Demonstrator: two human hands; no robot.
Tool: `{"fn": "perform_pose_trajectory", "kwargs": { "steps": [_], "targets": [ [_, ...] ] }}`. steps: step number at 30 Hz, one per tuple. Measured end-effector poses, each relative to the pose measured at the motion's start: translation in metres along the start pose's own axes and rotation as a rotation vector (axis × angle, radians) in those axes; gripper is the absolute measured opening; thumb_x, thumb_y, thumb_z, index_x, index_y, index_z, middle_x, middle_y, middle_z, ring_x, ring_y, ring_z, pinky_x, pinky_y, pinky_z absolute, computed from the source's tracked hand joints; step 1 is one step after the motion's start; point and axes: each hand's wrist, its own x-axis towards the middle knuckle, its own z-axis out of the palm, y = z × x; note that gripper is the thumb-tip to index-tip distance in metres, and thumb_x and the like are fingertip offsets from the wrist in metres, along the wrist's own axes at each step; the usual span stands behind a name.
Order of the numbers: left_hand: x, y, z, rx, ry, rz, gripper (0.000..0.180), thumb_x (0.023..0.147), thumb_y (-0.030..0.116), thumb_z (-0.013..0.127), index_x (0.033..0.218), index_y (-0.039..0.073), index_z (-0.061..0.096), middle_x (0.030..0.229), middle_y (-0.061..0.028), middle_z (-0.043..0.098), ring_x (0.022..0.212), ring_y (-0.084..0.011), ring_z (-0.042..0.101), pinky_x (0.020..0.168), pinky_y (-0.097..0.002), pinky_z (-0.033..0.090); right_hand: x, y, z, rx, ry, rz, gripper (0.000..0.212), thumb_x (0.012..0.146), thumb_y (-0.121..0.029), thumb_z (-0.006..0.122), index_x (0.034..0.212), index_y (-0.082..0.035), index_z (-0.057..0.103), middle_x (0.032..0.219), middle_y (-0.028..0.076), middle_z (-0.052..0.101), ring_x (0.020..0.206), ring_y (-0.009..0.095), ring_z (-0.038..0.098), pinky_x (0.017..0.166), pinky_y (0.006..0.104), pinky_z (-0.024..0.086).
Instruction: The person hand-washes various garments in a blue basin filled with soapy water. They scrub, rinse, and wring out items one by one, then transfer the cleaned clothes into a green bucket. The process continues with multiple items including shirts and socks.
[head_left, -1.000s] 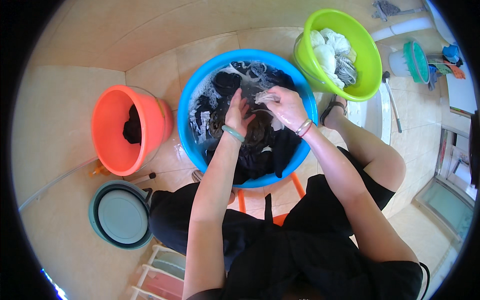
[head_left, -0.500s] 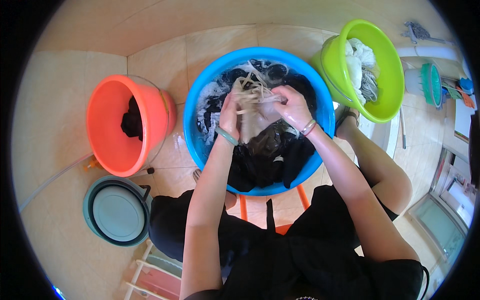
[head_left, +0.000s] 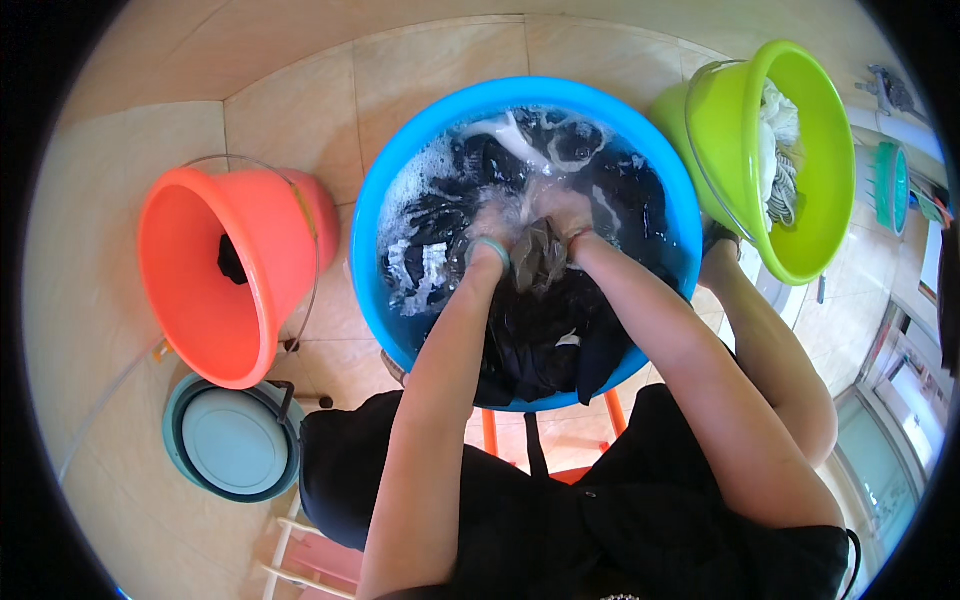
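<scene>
A wide blue basin of soapy water and dark clothes stands in front of me. My left hand is under the water near its middle, a green bangle at the wrist. Close beside it my right hand is sunk in too. Water and splash blur the fingers of both hands, so their grip is hidden. A pale strip of cloth trails through the water just beyond them. Between my wrists a sheer brownish cloth bulges up. Black clothes fill the near side, and a white ruffled piece floats at the left.
An orange bucket with a black cloth inside lies tilted at left. Below it sits a grey-green lidded bucket. At right stands a lime-green bucket with white cloth. Orange stool legs show under the basin.
Both hands have gone down from above the water into it, taking the beige strappy garment they held. That garment is now mostly under the surface. The view has shifted slightly.
</scene>
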Motion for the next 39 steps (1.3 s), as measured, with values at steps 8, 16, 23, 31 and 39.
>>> {"fn": "perform_pose_trajectory", "kwargs": {
  "steps": [8, 16, 23, 31, 39],
  "targets": [
    [-0.018, 0.009, 0.007, -1.36, 0.153, -0.274, 0.041, 0.093, 0.038, 0.06, 0.118, 0.005, 0.062, 0.114, -0.0127, 0.066, 0.101, -0.025, 0.062, 0.087, -0.0374, 0.047, -0.022, 0.009, -0.047, 0.441, 0.034, 0.013, 0.019, 0.087, -0.025, 0.058, 0.097, -0.011, 0.065, 0.099, 0.012, 0.067, 0.09, 0.033, 0.066, 0.072, 0.0425, 0.054],
    [-0.12, 0.077, -0.08, -2.252, -0.042, 0.057, 0.032, 0.094, 0.035, 0.06, 0.119, 0.015, 0.055, 0.111, -0.0051, 0.06, 0.098, -0.0154, 0.059, 0.073, -0.0291, 0.052, -0.195, -0.072, -0.119, 0.642, 0.462, -0.645, 0.016, 0.081, -0.026, 0.068, 0.086, -0.015, 0.058, 0.085, 0.005, 0.052, 0.075, 0.023, 0.063, 0.057, 0.0358, 0.05],
    [-0.14, 0.089, -0.062, -2.292, -0.23, 0.241, 0.034, 0.096, 0.047, 0.054, 0.117, 0.02, 0.053, 0.113, 0.0015, 0.053, 0.096, -0.0106, 0.052, 0.072, -0.0268, 0.046, -0.186, -0.089, -0.133, 0.465, 0.908, -0.606, 0.024, 0.073, -0.026, 0.075, 0.064, -0.013, 0.057, 0.067, 0.003, 0.05, 0.064, 0.017, 0.06, 0.055, 0.0322, 0.047],
    [-0.15, 0.113, -0.049, -2.135, 0.24, -0.145, 0.03, 0.098, 0.033, 0.05, 0.112, 0.008, 0.06, 0.106, -0.0037, 0.063, 0.097, -0.0162, 0.061, 0.086, -0.0307, 0.05, -0.095, -0.011, -0.116, 0.467, 0.742, -0.352, 0.027, 0.082, -0.031, 0.062, 0.068, -0.009, 0.063, 0.073, 0.011, 0.063, 0.068, 0.031, 0.064, 0.059, 0.0421, 0.052],
    [-0.102, 0.063, -0.055, -1.798, 0.375, -0.061, 0.036, 0.095, 0.018, 0.058, 0.13, 0.01, 0.053, 0.127, -0.0042, 0.057, 0.116, -0.0184, 0.054, 0.098, -0.0328, 0.044, -0.083, 0.039, -0.061, 0.677, 0.524, -0.238, 0.037, 0.082, -0.023, 0.069, 0.112, -0.008, 0.055, 0.106, 0.016, 0.053, 0.093, 0.037, 0.059, 0.079, 0.0436, 0.05]
  ]
}}
